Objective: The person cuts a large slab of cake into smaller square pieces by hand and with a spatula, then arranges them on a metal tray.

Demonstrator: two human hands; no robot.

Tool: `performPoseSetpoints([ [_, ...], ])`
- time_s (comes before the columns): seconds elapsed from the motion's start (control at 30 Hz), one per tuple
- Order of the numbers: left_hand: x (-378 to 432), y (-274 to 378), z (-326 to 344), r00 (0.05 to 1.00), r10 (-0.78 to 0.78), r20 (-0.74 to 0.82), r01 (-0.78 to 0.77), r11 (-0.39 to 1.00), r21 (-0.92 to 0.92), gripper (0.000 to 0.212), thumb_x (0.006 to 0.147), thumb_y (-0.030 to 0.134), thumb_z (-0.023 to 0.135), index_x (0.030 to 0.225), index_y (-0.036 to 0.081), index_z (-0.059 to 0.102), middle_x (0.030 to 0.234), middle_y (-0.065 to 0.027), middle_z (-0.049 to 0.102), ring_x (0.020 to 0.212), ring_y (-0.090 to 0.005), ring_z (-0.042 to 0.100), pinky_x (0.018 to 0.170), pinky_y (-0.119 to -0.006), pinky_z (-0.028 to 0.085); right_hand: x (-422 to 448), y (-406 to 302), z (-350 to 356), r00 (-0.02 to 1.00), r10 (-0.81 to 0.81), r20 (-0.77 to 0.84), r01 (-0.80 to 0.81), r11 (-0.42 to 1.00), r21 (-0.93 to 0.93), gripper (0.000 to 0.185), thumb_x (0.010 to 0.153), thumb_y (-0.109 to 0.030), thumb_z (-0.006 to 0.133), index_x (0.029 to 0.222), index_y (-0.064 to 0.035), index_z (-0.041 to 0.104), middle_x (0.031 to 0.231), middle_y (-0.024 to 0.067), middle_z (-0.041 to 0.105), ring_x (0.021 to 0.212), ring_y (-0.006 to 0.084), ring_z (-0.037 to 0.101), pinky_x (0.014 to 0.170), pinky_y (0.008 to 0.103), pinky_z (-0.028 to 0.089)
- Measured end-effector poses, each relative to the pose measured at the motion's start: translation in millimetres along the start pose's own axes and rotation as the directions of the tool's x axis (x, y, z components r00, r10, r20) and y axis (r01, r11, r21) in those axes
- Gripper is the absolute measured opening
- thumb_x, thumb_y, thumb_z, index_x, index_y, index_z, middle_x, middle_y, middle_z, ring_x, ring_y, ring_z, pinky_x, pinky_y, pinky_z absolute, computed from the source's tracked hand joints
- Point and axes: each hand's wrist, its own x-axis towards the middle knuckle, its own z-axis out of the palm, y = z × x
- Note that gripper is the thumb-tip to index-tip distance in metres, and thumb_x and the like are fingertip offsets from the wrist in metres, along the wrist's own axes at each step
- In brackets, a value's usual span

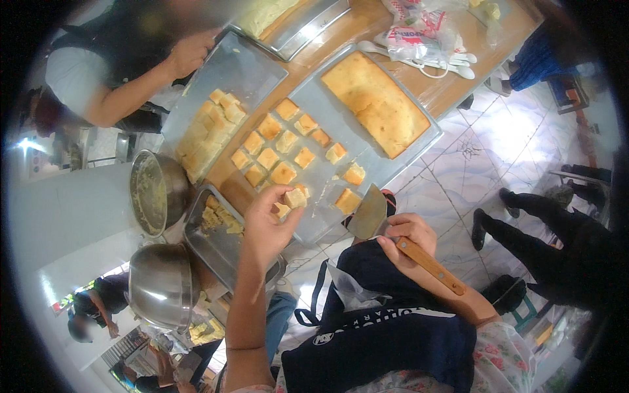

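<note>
My left hand [275, 221] pinches a small cube of cake [296, 197] between thumb and fingers, above the near end of a metal tray [304, 221]. In my right hand [410, 238] is a metal scraper with a riveted wooden handle [432, 265]; its broad blade [369, 213] points at the tray's near corner, close to a cake square [347, 201]. Several browned cake squares [283, 173] are spread over the tray in loose rows. A large uncut rectangular cake [376, 103] lies at the tray's far right.
To the left are a second tray [245, 69] with cut cake [209, 135], a deep pan [221, 255] of scraps and two steel bowls [156, 194]. Plastic bags [417, 29] and white plastic utensils [459, 69] lie at the far right. A co-worker's arm [142, 88] reaches over the second tray.
</note>
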Motion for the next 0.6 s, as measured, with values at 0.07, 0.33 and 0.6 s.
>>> performPoseSetpoints([
  [0.07,3,9,8,0.972,0.211,-0.103,-0.169,0.933,0.318,0.030,0.073,0.004,0.070,0.101,0.002,0.060,0.092,-0.0064,0.062,0.085,-0.0197,0.060,0.074,-0.031,0.047,1,0,1,1.000,-0.001,-0.016,0.002,1.000,0.007,0.024,0.068,-0.005,0.078,0.081,-0.0058,0.058,0.086,0.0135,0.064,0.071,0.0233,0.065,0.058,0.0288,0.051],
  [0.33,19,22,26,0.911,0.393,-0.122,-0.255,0.772,0.582,0.027,0.069,0.012,0.068,0.094,0.005,0.063,0.084,-0.0128,0.057,0.084,-0.0342,0.056,0.075,-0.043,0.044,2,2,-2,1.000,0.011,-0.006,-0.011,1.000,0.002,0.023,0.068,-0.004,0.078,0.081,-0.0056,0.058,0.087,0.0137,0.064,0.072,0.0232,0.065,0.059,0.0289,0.051],
  [0.6,35,11,38,0.895,0.444,-0.044,-0.283,0.642,0.713,0.033,0.066,0.013,0.072,0.097,0.006,0.062,0.083,-0.0107,0.059,0.082,-0.0322,0.057,0.073,-0.043,0.045,2,6,-3,1.000,-0.006,-0.029,0.006,1.000,0.012,0.024,0.068,-0.004,0.078,0.082,-0.0052,0.059,0.087,0.0134,0.064,0.073,0.0230,0.065,0.060,0.0284,0.051],
])
